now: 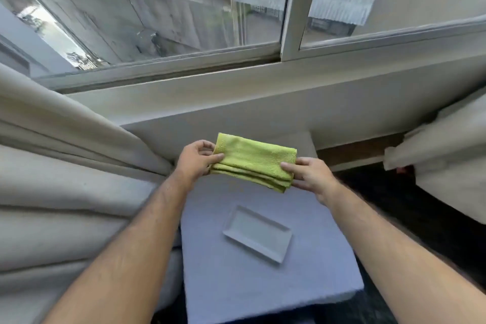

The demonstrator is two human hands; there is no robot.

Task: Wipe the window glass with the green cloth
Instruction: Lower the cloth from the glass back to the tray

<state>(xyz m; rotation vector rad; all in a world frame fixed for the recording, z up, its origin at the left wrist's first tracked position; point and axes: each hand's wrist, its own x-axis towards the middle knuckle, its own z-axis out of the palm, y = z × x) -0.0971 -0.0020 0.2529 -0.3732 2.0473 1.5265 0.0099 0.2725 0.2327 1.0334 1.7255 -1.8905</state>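
Both-handed, left hand [196, 159] and right hand [310, 175] pinching green cloth [253, 159] ends

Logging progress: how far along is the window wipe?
Done: cloth is picked up and folded, lifted clear of the table and the empty tray. In hand: left hand and right hand each pinch one end of it, level, below the sill. Left: all the wiping. The cloth is not touching the glass, which looks hazy and spotted.
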